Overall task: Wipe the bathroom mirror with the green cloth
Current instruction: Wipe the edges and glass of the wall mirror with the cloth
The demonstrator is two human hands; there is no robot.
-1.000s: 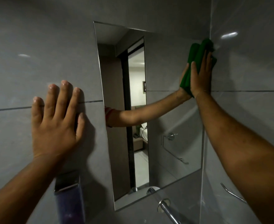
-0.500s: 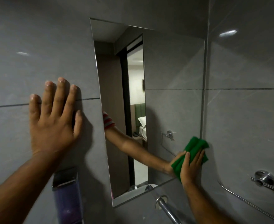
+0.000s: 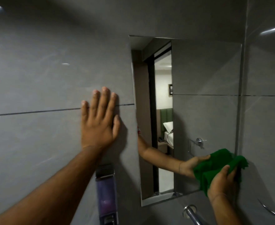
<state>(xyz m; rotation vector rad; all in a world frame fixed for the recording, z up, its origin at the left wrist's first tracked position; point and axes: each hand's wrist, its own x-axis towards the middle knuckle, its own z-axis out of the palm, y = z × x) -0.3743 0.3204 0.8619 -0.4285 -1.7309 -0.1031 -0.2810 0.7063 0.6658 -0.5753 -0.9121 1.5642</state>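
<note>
A tall rectangular mirror [image 3: 203,75] is set into the grey tiled wall, right of centre. My right hand [image 3: 222,182] presses a bunched green cloth [image 3: 214,166] against the mirror's lower right corner. The arm and cloth are reflected in the glass. My left hand [image 3: 99,122] lies flat on the tile left of the mirror, fingers spread and pointing up, holding nothing.
A soap dispenser [image 3: 106,192] with purple liquid hangs on the wall below my left hand. A chrome tap [image 3: 191,213] juts out under the mirror. A chrome rail [image 3: 273,212] runs along the right wall. The mirror reflects a doorway and a bed.
My right hand swept the cloth from the mirror's top right corner down to its lower right corner. The camera view has shifted left. My left hand stays flat on the tile.
</note>
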